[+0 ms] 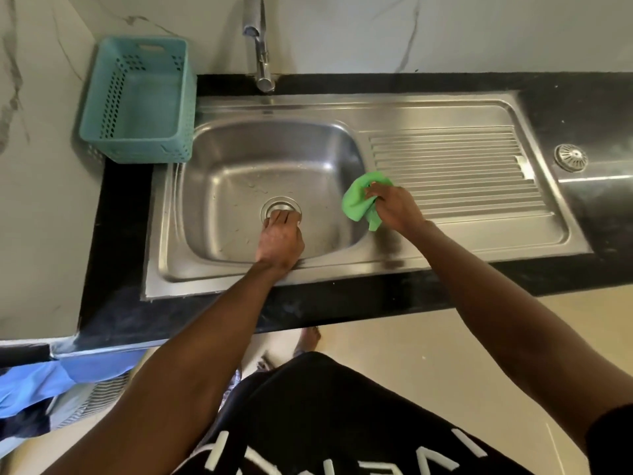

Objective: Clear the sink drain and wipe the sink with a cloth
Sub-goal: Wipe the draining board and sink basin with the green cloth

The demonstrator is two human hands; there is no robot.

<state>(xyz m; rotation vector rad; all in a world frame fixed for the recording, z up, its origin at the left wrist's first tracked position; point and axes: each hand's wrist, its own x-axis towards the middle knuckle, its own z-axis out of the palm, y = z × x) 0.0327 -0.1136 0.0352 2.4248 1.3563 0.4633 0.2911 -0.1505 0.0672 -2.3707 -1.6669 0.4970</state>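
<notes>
A steel sink [219, 166] is set into a black counter, with a round drain [281, 206] at the bottom of its basin. My left hand [279, 240] reaches down into the basin and its fingertips touch the drain's near side, covering part of it. My right hand [394, 209] grips a bunched green cloth [359, 200] just above the basin's right rim, beside the ribbed drainboard [455, 173]. A few water drops lie on the basin floor.
A teal perforated basket [137, 101] stands on the counter left of the sink. The chrome tap [260, 46] rises behind the basin. A round metal strainer [571, 158] lies on the black counter [582, 108] at the right. Blue fabric hangs at lower left.
</notes>
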